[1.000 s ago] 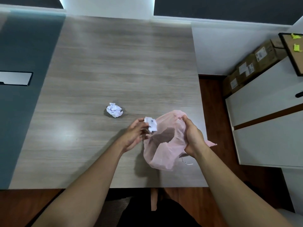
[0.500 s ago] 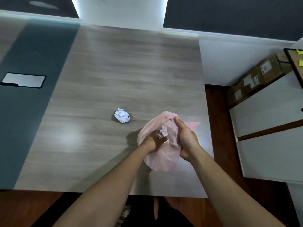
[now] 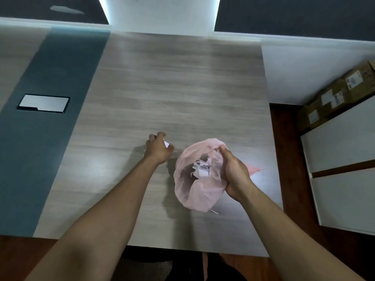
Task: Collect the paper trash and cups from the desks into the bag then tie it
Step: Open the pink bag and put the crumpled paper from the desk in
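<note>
The pink bag [image 3: 194,191] is held with its mouth gaping over the tabletop [image 3: 162,88], its rim gripped by the right hand [image 3: 233,171], fingers curled on the plastic. Inside the bag, a wad of crumpled paper [image 3: 200,169] is seen. Just to the left, a paper ball [image 3: 166,144] on the tabletop is covered by the left hand [image 3: 157,149], fingers curled round it, only a white sliver showing.

Desk [image 3: 172,88], cable hatch [image 3: 43,103] and cabinets [image 3: 341,142] suggest an office
</note>
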